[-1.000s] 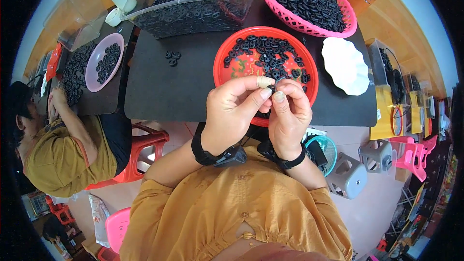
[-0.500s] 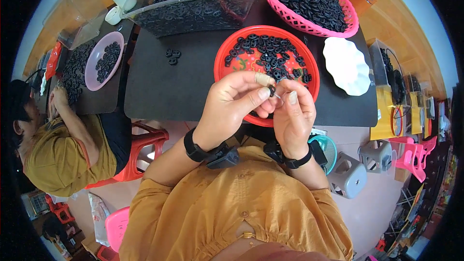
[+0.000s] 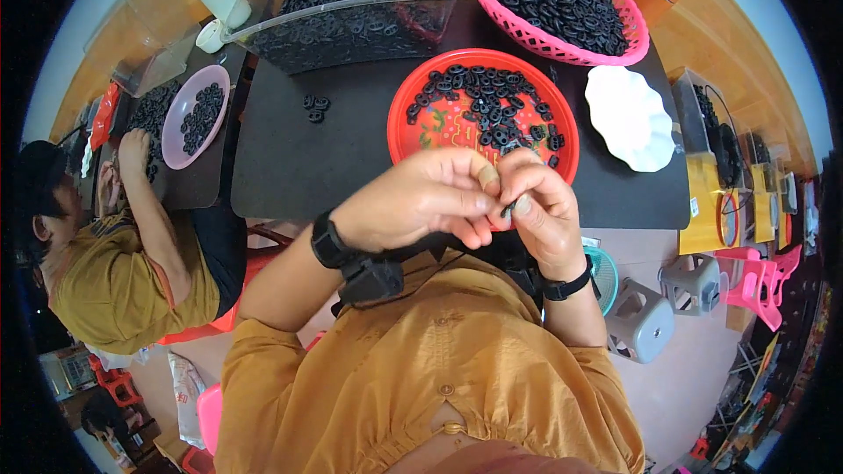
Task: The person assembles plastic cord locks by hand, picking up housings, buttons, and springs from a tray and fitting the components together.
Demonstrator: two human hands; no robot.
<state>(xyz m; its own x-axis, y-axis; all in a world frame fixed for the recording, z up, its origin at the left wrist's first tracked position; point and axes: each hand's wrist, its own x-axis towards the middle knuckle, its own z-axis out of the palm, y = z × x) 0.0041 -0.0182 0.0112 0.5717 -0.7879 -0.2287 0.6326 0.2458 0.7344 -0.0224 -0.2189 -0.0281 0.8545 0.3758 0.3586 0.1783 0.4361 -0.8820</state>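
Dark and matte, the tabletop (image 3: 351,167) fills the middle of a workroom with a wooden floor behind it. Nearest, the left hand (image 3: 421,202) and right hand (image 3: 540,211) meet just off its near edge; both are closed at the fingertips, pinching one small black ring piece (image 3: 507,208) between thumbs and forefingers, the other fingers curled. That grip sits over the lap, not over the tabletop, so a slip of the fingertips would likely send the piece to the floor among the stools. Just beyond lies the red plate (image 3: 413,123) with loose black pieces; a careless reach could nudge its rim and scatter them. A white scalloped dish (image 3: 628,118) lies to its right. Farther off stand a clear bin (image 3: 351,17) and a pink basket (image 3: 562,35), both heaped. At the left a co-worker (image 3: 114,272) sorts beside a pale pink plate (image 3: 176,114)
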